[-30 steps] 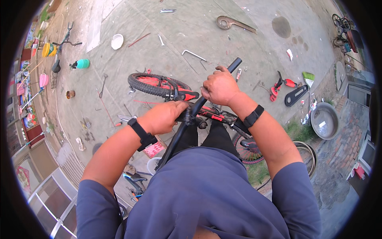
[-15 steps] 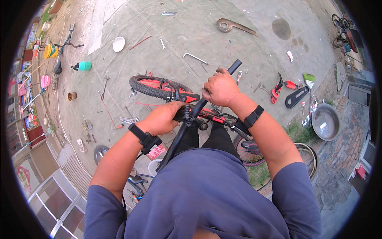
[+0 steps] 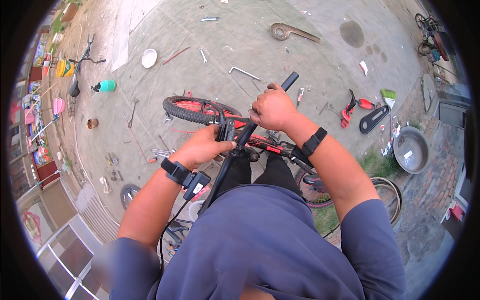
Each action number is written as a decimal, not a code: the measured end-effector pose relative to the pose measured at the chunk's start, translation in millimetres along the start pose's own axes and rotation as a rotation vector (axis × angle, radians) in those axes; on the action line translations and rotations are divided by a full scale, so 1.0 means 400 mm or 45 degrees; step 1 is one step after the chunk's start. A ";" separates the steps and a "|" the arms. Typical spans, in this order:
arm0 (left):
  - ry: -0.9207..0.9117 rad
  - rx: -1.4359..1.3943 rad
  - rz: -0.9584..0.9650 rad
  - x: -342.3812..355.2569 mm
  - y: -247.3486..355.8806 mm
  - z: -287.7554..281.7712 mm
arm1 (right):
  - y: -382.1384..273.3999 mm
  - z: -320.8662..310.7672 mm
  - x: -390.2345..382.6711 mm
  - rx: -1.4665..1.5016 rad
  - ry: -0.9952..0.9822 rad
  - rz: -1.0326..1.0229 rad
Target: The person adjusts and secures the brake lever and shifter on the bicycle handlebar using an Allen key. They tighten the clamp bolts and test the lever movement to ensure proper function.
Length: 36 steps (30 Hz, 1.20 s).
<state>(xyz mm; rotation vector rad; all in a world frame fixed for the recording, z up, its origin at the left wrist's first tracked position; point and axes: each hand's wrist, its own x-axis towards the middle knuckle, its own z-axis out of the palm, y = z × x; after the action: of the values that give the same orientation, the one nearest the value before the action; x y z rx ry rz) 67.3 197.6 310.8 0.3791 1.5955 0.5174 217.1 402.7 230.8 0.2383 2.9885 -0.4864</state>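
A straight black handlebar [image 3: 287,82] crosses a red and black bicycle frame [image 3: 270,145] in front of me. Near the bar's far right end, my right hand [image 3: 274,108] is wrapped round it. My left hand [image 3: 202,147] is closed at the middle of the bar, its thumb pressed toward the stem clamp. Against its fingers stands a dark oblong piece [image 3: 227,131] with marks along its face; I cannot tell its exact kind. The knobbly front wheel [image 3: 187,111] lies turned sideways beyond the left hand, and the rear wheel [image 3: 314,192] is by my right leg.
Around the bicycle lie an open-end wrench [image 3: 203,55], an L-shaped bar [image 3: 244,73], a white bowl [image 3: 149,58] and a turquoise spray bottle [image 3: 106,86]. To the right are a black chain guard [image 3: 374,120], a green broom [image 3: 388,96] and a grey metal basin [image 3: 410,150].
My left hand has shifted and turned at the stem, its thumb now over the clamp. The dark oblong piece now stands more upright and in plainer view. The handlebar and right hand moved slightly left.
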 end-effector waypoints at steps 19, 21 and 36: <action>0.112 -0.268 -0.218 0.014 0.004 0.032 | -0.003 -0.003 -0.005 0.066 0.025 0.012; 0.081 -0.308 -0.252 0.022 0.010 0.028 | -0.005 -0.003 -0.005 0.062 0.017 0.018; 0.142 0.977 0.642 -0.007 0.033 0.044 | -0.007 0.004 0.001 0.055 0.022 0.013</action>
<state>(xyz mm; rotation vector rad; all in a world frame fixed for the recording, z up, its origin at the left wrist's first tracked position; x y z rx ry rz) 84.0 209.0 319.3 1.3726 1.7676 0.2788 216.5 399.6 230.1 0.2628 2.9941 -0.5513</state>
